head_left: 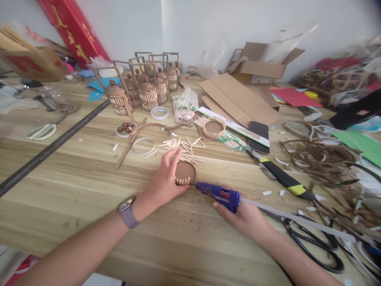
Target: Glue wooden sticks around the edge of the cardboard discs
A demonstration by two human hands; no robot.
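My left hand (165, 178) grips the left side of a round brown cardboard disc (186, 171), its thumb at the near edge. Short wooden sticks stand upright along part of that disc's near rim. In my right hand (248, 216) is a blue hot glue gun (218, 194), with a long pale glue stick (285, 216) jutting from its back. The nozzle meets the disc's rim just right of the upright sticks. Loose wooden sticks (181, 145) lie scattered behind the disc. Farther back sits a similar round base (213, 128) ringed all round with sticks.
Several small lidded baskets (148, 95) with tall handles stand at the back. A utility knife (282, 176), black scissors (312, 242) and a phone (258, 137) lie on the right. White tape rings (143, 146) and a long dark strip (56, 147) are on the left.
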